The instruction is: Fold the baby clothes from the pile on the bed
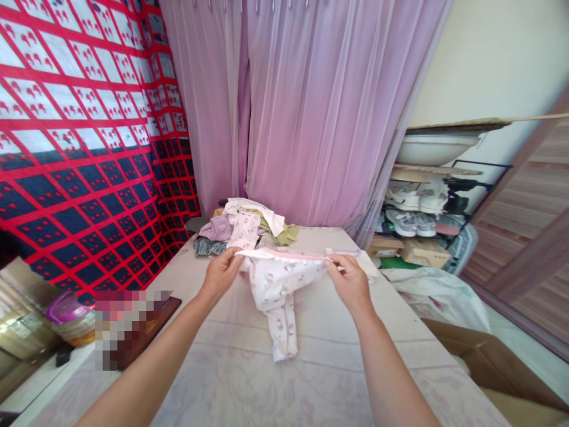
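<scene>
A white garment with a small dark print and a pink strip along its top edge is stretched between my two hands. My left hand pinches its left upper corner. The right upper corner is in the closed fingers of my right hand. One narrow leg or sleeve hangs from the middle and reaches down to the pale patterned bed cover. Just beyond lies a heap of clothes, with lilac, white, olive and denim pieces; a piece with a similar print is on its front.
Lilac curtains hang behind the bed, and a red-and-navy checked cloth on the left. At right stand a rack with white shoes and an open cardboard box. A purple-lidded tub sits at left beside a framed, blurred item.
</scene>
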Demonstrator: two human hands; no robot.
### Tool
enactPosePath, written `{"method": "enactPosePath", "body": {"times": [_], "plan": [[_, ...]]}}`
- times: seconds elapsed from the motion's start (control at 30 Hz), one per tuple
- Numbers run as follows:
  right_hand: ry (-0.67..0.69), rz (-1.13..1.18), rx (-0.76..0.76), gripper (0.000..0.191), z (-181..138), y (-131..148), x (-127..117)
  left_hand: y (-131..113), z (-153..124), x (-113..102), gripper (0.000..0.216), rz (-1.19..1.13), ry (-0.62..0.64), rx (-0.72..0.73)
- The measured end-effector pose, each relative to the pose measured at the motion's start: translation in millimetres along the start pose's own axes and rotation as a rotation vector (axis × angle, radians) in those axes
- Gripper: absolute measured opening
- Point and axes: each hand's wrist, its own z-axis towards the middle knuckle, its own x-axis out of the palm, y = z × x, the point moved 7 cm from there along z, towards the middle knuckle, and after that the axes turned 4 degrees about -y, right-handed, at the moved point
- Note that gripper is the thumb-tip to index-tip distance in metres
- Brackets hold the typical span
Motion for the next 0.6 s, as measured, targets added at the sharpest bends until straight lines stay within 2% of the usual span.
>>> {"method": "enactPosePath", "body": {"times": [0.07, 0.13, 0.27, 0.4, 0.5, 0.57, 0.6], "plan": [[-0.108, -0.122, -0.123, 0.03, 16.9, 22.4, -13.7, -18.9, 24.3, -14.1, 0.032, 0.08, -0.052, 0.042], [-0.144, -0.18, -0.17, 0.031, 30.9, 40.4, -21.1, -34.9, 43.8, -27.5, 0.03, 0.139, -0.103, 0.071], [-0.149, -0.178, -0.086, 0.036, 52.1, 58.7, -30.9, -63.7, 67.2, -50.7, 0.03, 0.146, -0.123, 0.114], [-0.052, -0.069, -0.07, 0.036, 67.1, 76.8, -40.4, -89.2, 73.5, -76.7, 0.034, 0.076, -0.084, 0.056], [0.049, -0.007, -0.094, 0.035, 78.4, 93.1, -47.9, -104.0, 75.3, -97.9, 0.036, 0.017, -0.123, 0.031], [0.079, -0.035, -0.118, 0.034, 87.7, 99.5, -49.7, -106.0, 80.8, -103.3, 0.037, 0.034, -0.114, 0.043], [0.096, -0.071, -0.133, 0.033, 92.6, 100.0, -47.3, -103.5, 85.5, -100.5, 0.038, 0.06, -0.068, 0.052]]}}
